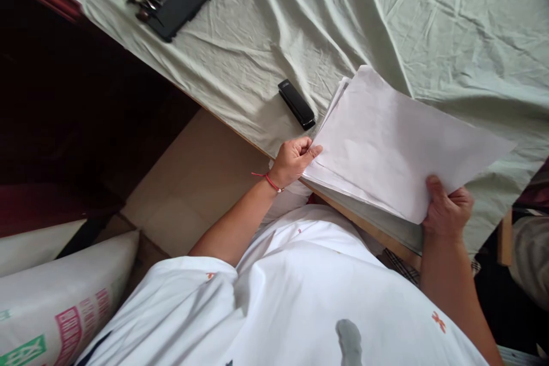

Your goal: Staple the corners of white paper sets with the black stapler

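Note:
A loose stack of white paper sheets (386, 137) is held between both hands over the near edge of the cloth-covered table. My left hand (295, 159) pinches the stack's left edge, thumb on top, a red string bracelet at the wrist. At the near right corner, my right hand (448, 209) grips the sheets with its thumb on top; its other fingers are partly hidden. The sheets are slightly uneven at the left edge. Just beyond my left hand, a black stapler (297, 104) lies on the cloth, apart from the paper.
A black phone or phone case (180, 8) and a bunch of keys (148, 0) rest at the table's far left. The pale green cloth (240, 40) is wrinkled. A printed white sack (64, 297) stands on the floor at lower left, near dark red furniture (55, 206).

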A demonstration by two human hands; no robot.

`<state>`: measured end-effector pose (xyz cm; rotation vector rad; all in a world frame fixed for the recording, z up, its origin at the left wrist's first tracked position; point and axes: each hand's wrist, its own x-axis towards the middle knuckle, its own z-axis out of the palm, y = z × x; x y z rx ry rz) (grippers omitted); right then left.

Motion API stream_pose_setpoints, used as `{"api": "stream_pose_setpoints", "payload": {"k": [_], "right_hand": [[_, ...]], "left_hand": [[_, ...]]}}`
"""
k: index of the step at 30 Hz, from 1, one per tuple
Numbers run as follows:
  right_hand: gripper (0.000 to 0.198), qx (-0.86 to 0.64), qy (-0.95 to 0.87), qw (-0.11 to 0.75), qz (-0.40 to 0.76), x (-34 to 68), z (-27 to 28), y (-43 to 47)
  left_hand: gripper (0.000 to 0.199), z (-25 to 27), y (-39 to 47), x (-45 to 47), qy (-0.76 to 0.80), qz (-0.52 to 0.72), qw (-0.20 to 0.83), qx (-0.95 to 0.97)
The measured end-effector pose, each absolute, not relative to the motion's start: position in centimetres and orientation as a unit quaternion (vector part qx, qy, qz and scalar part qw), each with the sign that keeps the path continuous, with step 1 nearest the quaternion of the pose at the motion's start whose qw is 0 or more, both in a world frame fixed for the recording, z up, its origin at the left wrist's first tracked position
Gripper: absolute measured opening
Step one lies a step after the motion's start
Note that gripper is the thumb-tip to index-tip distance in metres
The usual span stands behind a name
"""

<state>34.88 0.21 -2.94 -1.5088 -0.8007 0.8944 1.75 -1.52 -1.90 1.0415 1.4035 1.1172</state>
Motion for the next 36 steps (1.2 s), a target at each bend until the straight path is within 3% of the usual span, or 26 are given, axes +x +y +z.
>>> {"api": "stream_pose_setpoints", "payload": {"k": [7,15,21,27,33,36], "right_hand": [[0.04,-0.639,-0.331,0.588,0.369,34.76,-2.92,0.44],[0.037,-0.641,-0.341,0.59,0.354,34.66,-2.94,0.49],[0.037,-0.643,-0.335,0.598,0.343,34.9,-3.26,0.52],[0.037,-0.648,-0.327,0.602,0.333,34.72,-3.13,0.48],[0.041,-0.653,-0.315,0.609,0.323,34.65,-3.15,0.6],[0.041,-0.652,-0.318,0.608,0.323,34.67,-3.15,0.6]], "left_hand": [[0.046,-1.28,-1.75,1.6,0.519,0.464,0.585,0.417],[0.056,-1.24,-1.54,1.86,0.582,0.472,0.49,0.445],[0.047,-1.16,-1.86,1.7,0.547,0.463,0.559,0.417],[0.057,-1.53,-1.56,1.99,0.592,0.48,0.485,0.429],[0.045,-1.24,-1.86,1.81,0.542,0.462,0.581,0.395],[0.046,-1.27,-1.83,1.89,0.557,0.465,0.552,0.409]]}}
